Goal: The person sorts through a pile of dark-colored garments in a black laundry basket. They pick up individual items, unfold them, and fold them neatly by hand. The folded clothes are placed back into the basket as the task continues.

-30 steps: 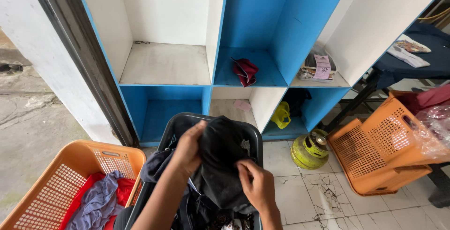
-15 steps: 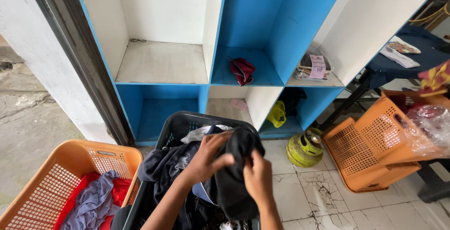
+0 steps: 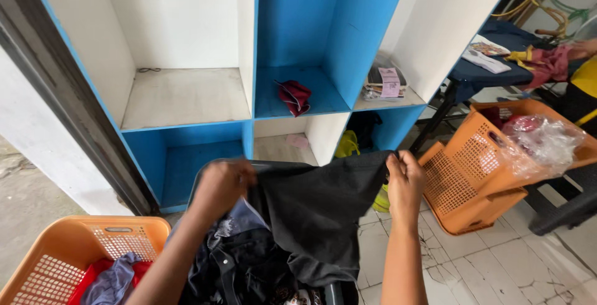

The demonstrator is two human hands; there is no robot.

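A black garment (image 3: 317, 208) is spread out between my two hands above a dark laundry basket (image 3: 198, 184) full of dark clothes. My left hand (image 3: 222, 184) grips the garment's left top edge. My right hand (image 3: 404, 180) pinches its right top corner. The cloth hangs down from both hands into the basket, covering part of the pile there.
A blue and white cubby shelf (image 3: 255, 75) stands ahead, with a red cloth (image 3: 295, 96) and a stack of packets (image 3: 384, 83) in it. An orange basket (image 3: 68, 249) with clothes sits at lower left. Tilted orange baskets (image 3: 479, 180) and a plastic bag (image 3: 541, 143) lie at right.
My hands have moved apart, pulling the bunched black garment open and stretching it wide. The view has shifted slightly closer to the shelf.
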